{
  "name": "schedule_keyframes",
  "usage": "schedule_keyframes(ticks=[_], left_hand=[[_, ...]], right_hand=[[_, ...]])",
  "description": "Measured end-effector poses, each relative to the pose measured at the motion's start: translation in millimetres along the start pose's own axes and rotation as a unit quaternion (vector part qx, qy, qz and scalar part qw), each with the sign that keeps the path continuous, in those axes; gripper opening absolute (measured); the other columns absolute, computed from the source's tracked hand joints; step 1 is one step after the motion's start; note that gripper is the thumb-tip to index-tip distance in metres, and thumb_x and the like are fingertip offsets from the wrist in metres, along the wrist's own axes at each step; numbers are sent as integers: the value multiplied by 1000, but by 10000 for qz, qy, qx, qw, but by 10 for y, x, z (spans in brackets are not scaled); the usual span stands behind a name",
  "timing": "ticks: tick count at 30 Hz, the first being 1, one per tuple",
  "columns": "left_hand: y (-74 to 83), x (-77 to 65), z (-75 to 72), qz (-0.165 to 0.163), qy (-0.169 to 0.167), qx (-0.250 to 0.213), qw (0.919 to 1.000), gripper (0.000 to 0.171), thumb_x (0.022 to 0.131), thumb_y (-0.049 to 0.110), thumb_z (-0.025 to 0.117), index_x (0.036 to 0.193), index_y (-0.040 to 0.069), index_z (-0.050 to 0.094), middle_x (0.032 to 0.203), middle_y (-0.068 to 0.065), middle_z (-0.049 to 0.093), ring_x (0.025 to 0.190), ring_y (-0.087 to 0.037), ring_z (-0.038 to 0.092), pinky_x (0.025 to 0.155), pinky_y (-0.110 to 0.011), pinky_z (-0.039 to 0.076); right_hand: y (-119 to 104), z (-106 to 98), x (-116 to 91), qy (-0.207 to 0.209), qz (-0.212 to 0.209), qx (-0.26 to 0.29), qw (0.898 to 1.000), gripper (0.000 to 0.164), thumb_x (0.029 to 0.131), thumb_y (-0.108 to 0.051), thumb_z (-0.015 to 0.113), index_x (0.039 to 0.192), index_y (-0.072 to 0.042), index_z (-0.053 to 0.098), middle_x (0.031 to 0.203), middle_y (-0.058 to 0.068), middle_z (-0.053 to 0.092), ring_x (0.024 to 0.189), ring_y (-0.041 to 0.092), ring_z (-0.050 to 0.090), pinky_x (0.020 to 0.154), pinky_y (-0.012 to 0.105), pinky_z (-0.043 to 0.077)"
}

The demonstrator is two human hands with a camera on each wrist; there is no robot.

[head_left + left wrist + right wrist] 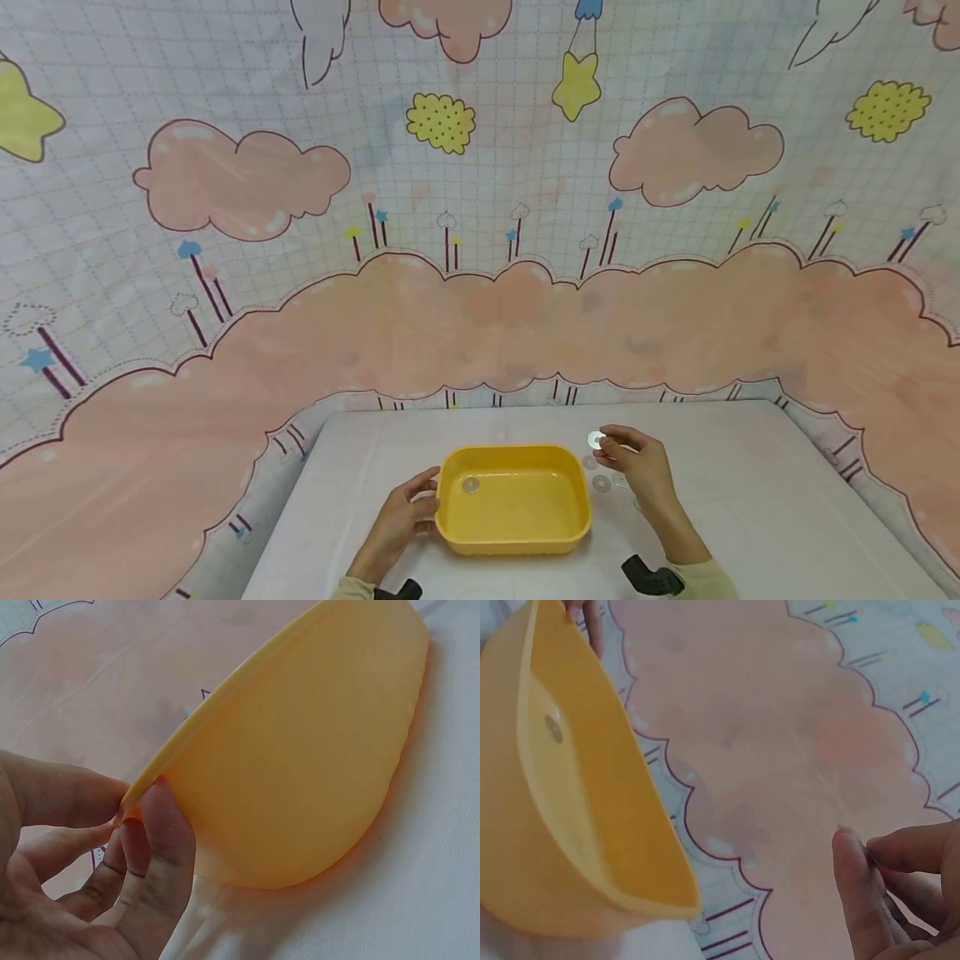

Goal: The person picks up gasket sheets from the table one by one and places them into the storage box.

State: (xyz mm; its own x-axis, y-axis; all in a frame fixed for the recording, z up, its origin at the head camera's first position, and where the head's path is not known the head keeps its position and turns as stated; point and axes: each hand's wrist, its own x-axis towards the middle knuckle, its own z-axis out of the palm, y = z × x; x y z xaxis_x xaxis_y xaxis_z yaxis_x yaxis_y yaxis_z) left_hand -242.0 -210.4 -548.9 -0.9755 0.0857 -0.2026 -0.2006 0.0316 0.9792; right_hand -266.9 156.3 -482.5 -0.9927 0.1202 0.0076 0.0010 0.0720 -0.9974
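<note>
Okay, head view: holding a yellow tray (pixel 525 508) at its left wall with the left hand (pixel 400 523), fingers bent, forearm angled in from lower left. Set upright on the white table (pixel 742 483), with 1 round disc (pixel 470 485) inside, toward the left of the tray floor. Pinching a pale washer-like disc (pixel 595 438) with the right hand (pixel 643 468), just off the tray's far right corner, forearm angled in from lower right, fingers pointing left. Can see at least 3 loose discs (pixel 602 483) on the table near the right hand; partly hidden, so can't give a firm count. Wearing pale yellow sleeves (pixel 708 581).

Left wrist view: gripping the tray rim in a narrow pinch, with 1 digit against the outer wall, others bent beside the rim.

Right wrist view: holding the disc edge-on between thumb and forefinger, gap narrow, remaining fingers curled behind, apart from the tray. Can see the disc on the tray floor, plus left fingertips at the far rim.
</note>
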Motion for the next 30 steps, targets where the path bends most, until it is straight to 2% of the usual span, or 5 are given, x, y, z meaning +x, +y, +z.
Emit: schedule_keyframes(ticks=[4, 16, 30], left_hand=[[-9, -6, 4, 8, 15, 21, 10000, 65, 87, 4, 61, 148, 2, 40, 125, -15, 47, 85, -16, 59, 68, -31, 54], [-24, -11, -9, 105, -14, 9, 9999, 65, 86, 4, 61, 148, 1, 41, 125, -16, 47, 82, -14, 58, 66, -29, 53], [-10, -9, 0, 51, -12, -22, 10000, 65, 87, 4, 61, 149, 2, 39, 126, -16, 46, 83, -14, 58, 66, -29, 53]], right_hand=[[3, 94, 0, -76, 34, 142, 9999, 28, 94, -1, 59, 121, 7, 61, 103, 15, 63, 80, 16, 73, 75, 23, 59], [25, 360, -32, -300, 29, 318, 9990, 24, 93, 0, 61, 116, 6, 65, 102, 17, 64, 80, 20, 72, 74, 23, 59], [101, 698, -28, -479, 174, 532, 9973, 23, 92, 0, 62, 115, 7, 65, 99, 16, 66, 79, 20, 72, 72, 25, 60]])
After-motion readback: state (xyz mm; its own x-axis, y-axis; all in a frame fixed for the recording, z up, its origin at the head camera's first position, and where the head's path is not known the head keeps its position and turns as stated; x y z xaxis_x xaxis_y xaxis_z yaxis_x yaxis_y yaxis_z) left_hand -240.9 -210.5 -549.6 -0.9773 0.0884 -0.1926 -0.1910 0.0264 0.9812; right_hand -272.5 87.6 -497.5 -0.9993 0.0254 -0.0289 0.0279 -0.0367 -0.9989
